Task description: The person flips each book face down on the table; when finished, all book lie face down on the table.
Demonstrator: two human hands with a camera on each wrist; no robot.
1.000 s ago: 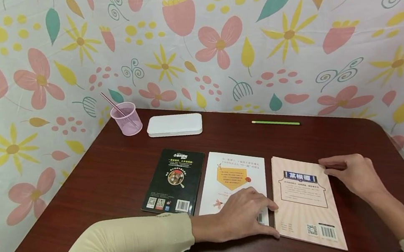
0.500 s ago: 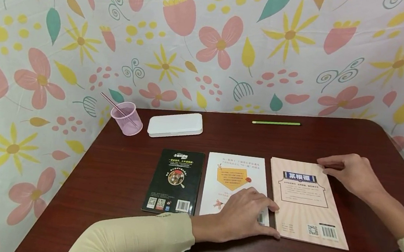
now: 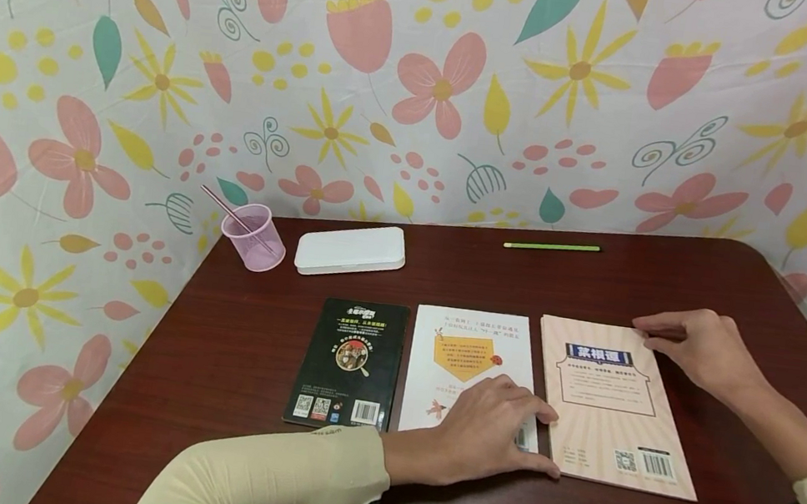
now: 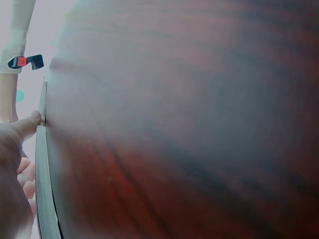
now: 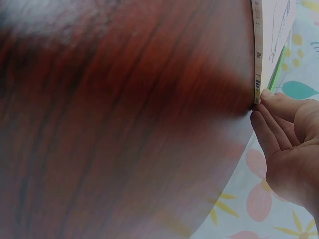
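A peach-coloured paperback book (image 3: pixel 608 429) lies flat, back cover up, at the right of the row. My right hand (image 3: pixel 709 348) pinches its far right corner between thumb and fingertips; the right wrist view shows this corner beside the book's spine (image 5: pixel 257 55). My left hand (image 3: pixel 488 426) lies over the lower part of a white book (image 3: pixel 477 328), its fingers relaxed. Its index fingertip and thumb reach the near left edge and corner of the peach book. A black book (image 3: pixel 348 363) lies to the left, its lower edge partly behind my left sleeve.
Behind the books are a white case (image 3: pixel 351 250), a pink mesh cup (image 3: pixel 254 240) with a thin stick in it, and a green pencil (image 3: pixel 551 246). All stand on a dark wooden table (image 3: pixel 193 361) against a flower-patterned cloth (image 3: pixel 355 154).
The peach book and my right fingertips have shifted very slightly. My left hand and the other books hold their places.
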